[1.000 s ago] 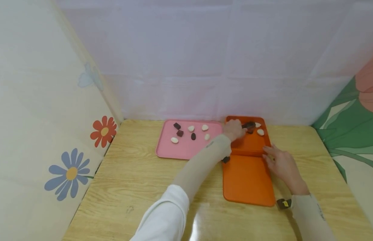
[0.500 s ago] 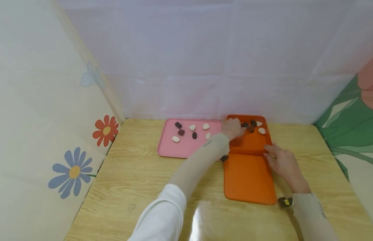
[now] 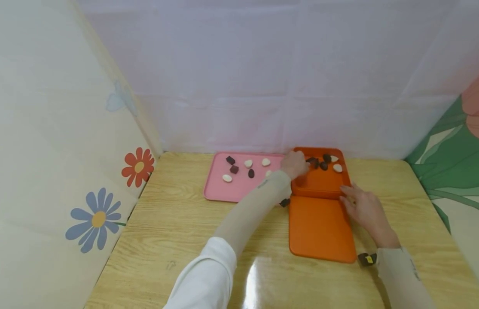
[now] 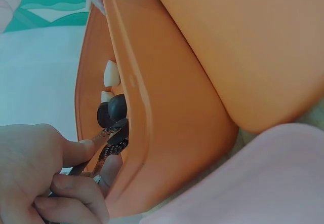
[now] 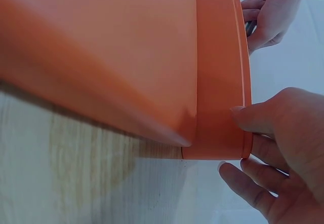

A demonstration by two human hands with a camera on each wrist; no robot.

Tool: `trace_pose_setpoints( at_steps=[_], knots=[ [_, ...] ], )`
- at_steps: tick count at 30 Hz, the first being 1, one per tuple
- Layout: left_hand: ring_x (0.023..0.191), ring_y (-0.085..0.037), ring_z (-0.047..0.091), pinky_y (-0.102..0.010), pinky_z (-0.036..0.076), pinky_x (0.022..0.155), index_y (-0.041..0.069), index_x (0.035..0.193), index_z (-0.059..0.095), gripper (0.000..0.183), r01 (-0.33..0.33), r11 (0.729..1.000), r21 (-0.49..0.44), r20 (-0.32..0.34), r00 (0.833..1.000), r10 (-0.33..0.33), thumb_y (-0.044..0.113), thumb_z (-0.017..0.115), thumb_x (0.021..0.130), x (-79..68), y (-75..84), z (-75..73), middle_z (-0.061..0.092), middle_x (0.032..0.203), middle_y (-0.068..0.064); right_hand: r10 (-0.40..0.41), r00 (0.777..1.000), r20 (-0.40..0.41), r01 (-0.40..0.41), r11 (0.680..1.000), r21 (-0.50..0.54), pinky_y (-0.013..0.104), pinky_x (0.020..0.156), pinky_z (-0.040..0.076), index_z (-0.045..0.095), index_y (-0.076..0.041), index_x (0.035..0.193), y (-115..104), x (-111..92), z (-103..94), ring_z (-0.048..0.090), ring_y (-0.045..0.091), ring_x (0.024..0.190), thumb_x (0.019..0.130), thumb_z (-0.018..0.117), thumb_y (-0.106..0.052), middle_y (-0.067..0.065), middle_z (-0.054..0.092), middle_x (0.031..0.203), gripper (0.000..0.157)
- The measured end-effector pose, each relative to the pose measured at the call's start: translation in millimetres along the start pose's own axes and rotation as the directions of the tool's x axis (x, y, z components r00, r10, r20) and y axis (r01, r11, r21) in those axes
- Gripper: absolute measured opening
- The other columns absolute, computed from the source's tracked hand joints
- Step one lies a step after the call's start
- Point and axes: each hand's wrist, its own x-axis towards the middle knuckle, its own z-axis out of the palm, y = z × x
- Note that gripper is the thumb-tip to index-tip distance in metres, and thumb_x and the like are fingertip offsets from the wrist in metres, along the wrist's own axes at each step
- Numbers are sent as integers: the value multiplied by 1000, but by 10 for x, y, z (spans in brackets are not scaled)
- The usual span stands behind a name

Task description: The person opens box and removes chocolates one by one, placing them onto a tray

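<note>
My left hand (image 3: 294, 165) reaches into the orange lidded box (image 3: 320, 182) and grips slim dark tongs (image 4: 83, 165) with perforated tips. Between those tips sits a dark brown piece (image 4: 120, 132), perhaps chocolate. Other dark rounded pieces (image 4: 117, 107) and white pieces (image 3: 337, 168) lie in the box just beyond. At the box's near right corner my right hand (image 3: 364, 212) holds the wall, its thumb (image 5: 253, 118) on the outer front face and fingers around the side. The box's open lid (image 3: 322, 227) lies flat toward me.
Left of the box lies a pink tray (image 3: 212, 189) with several white and dark pieces spread over it. The left forearm crosses its right part. Behind the wooden table (image 3: 177, 223) hangs a pale cloth; printed flowers cover both side walls.
My left hand has shifted slightly left within the box, drawing a dark piece away from the others with the tongs. The right hand keeps its place at the corner.
</note>
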Motion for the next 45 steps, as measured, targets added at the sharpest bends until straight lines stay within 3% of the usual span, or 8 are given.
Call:
trace_pose_setpoints(
  at_steps=[16, 24, 30, 32, 34, 36, 38, 45],
  knots=[
    [68, -13, 60, -27, 52, 54, 14, 99, 75, 29, -16, 998, -56, -14, 1000, 15, 40, 68, 106, -38, -56, -18, 67, 85, -2, -7, 1000, -20, 6, 1000, -4, 63, 68, 59, 73, 8, 126, 22, -14, 17, 69, 59, 103, 94, 80, -2, 43, 61, 131, 35],
    [56, -9, 48, -24, 44, 49, 15, 81, 65, 37, -41, 992, -123, 54, 997, 48, 41, 65, 107, -22, -150, -91, 55, 71, 2, -5, 1000, -10, 5, 1000, -11, 68, 78, 57, 72, 9, 126, 22, -18, 13, 67, 60, 110, 94, 79, -3, 41, 63, 131, 35],
    [49, -10, 35, -24, 34, 47, 13, 66, 53, 52, -61, 978, -200, 124, 988, 87, 43, 62, 108, -21, -253, -168, 37, 60, 4, 1, 1000, -5, -1, 1000, -5, 64, 70, 59, 72, 9, 127, 0, -13, 0, 68, 60, 106, 95, 78, -3, 43, 60, 132, 34],
    [52, -10, 38, -25, 36, 50, 9, 78, 64, 46, -56, 970, -238, 129, 988, 88, 43, 62, 108, -32, -286, -172, 47, 65, 3, -1, 1000, -7, 1, 1000, -8, 64, 71, 58, 72, 9, 127, -3, -13, 1, 67, 60, 109, 95, 78, -3, 43, 61, 132, 34],
    [58, -12, 45, -27, 42, 55, 6, 112, 73, 38, -53, 958, -283, 119, 989, 90, 43, 63, 108, -48, -328, -173, 62, 80, -2, -4, 1000, -11, 4, 1000, -12, 66, 73, 58, 72, 9, 126, -7, -16, -3, 66, 60, 111, 95, 79, -3, 43, 61, 132, 35],
    [69, -15, 54, -28, 49, 63, 11, 147, 60, 50, -69, 940, -334, 92, 990, 105, 40, 65, 107, -64, -374, -169, 72, 108, -7, 1, 1000, -10, -1, 1000, -15, 68, 77, 57, 72, 9, 126, -12, -18, -6, 66, 60, 113, 94, 79, -3, 42, 61, 132, 35],
    [78, -21, 60, -32, 52, 68, 17, 165, 40, 68, -99, 922, -375, 66, 989, 134, 38, 67, 107, -76, -432, -169, 72, 125, -13, 7, 1000, -8, -7, 1000, -14, 69, 80, 57, 72, 9, 127, -15, -19, -9, 66, 60, 114, 95, 79, -3, 42, 62, 132, 35],
    [86, -26, 71, -31, 50, 74, 8, 161, 45, 63, -180, 873, -452, 53, 972, 228, 36, 65, 108, -100, -629, -195, 77, 105, -16, -1, 1000, -15, 1, 1000, -4, 69, 80, 57, 72, 9, 126, -18, -11, -3, 66, 59, 114, 94, 79, -2, 40, 64, 130, 34]
  ],
)
